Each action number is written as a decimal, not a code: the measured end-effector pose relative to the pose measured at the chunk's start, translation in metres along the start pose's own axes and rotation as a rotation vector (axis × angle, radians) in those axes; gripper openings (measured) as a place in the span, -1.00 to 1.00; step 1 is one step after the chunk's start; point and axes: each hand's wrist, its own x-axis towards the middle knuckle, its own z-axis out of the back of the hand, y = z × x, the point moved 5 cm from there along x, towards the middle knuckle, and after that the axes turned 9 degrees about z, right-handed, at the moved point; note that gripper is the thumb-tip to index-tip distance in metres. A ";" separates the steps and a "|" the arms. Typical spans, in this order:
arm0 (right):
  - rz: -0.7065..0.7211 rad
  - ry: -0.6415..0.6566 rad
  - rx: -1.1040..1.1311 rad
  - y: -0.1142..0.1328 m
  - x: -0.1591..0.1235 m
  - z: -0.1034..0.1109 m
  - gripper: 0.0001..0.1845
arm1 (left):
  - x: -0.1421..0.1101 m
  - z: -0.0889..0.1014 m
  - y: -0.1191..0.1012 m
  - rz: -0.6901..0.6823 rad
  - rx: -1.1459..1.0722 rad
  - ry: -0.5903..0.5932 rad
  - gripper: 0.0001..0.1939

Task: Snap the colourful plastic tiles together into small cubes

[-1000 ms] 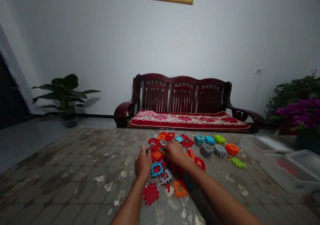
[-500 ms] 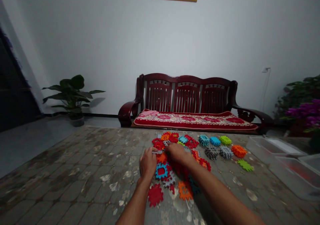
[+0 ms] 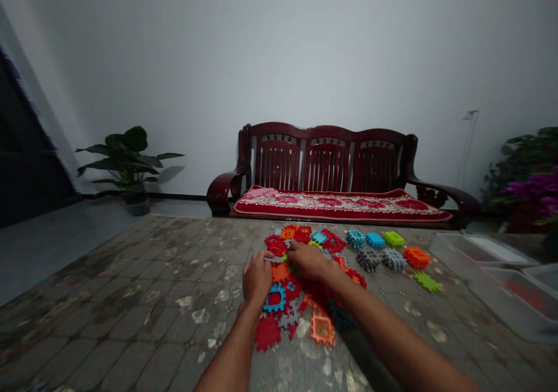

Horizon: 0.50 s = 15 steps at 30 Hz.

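My left hand (image 3: 257, 277) is closed at the left edge of a heap of toothed plastic building tiles, pinching a grey tile (image 3: 274, 259) seen almost edge-on. My right hand (image 3: 308, 260) reaches into the heap's middle, fingers bent down together; what they grip is hidden. A sliver of lime green shows by its fingertips. Just below the hands lie an orange tile (image 3: 280, 272), a blue tile (image 3: 274, 299) with an oval opening and a grey tile (image 3: 289, 315). A solid red tile (image 3: 267, 332) and an orange window tile (image 3: 322, 328) lie nearest me.
Right of the heap stand sorted stacks: teal (image 3: 355, 239), blue (image 3: 375, 240), lime (image 3: 393, 239), dark grey (image 3: 368, 259), light grey (image 3: 394, 259) and orange (image 3: 417, 257). One lime tile (image 3: 428, 282) lies flat. Clear plastic boxes (image 3: 514, 302) sit at the right; a wooden bench (image 3: 326, 165) is behind.
The view has tilted down slightly. Both hands stay nearly in place at the heap. Blue, grey and red tiles below them appear shifted a little left.
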 end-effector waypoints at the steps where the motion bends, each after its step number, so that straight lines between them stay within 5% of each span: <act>1: 0.014 -0.014 0.008 -0.001 -0.003 0.001 -0.73 | 0.000 0.000 0.000 0.002 -0.010 -0.002 -0.64; 5: 0.004 -0.115 0.121 -0.013 -0.015 0.001 -0.76 | 0.001 -0.001 0.002 -0.003 -0.044 -0.013 -0.67; 15: -0.415 -0.533 0.848 -0.090 -0.070 -0.020 -0.80 | 0.000 -0.003 0.002 -0.053 -0.041 -0.024 -0.65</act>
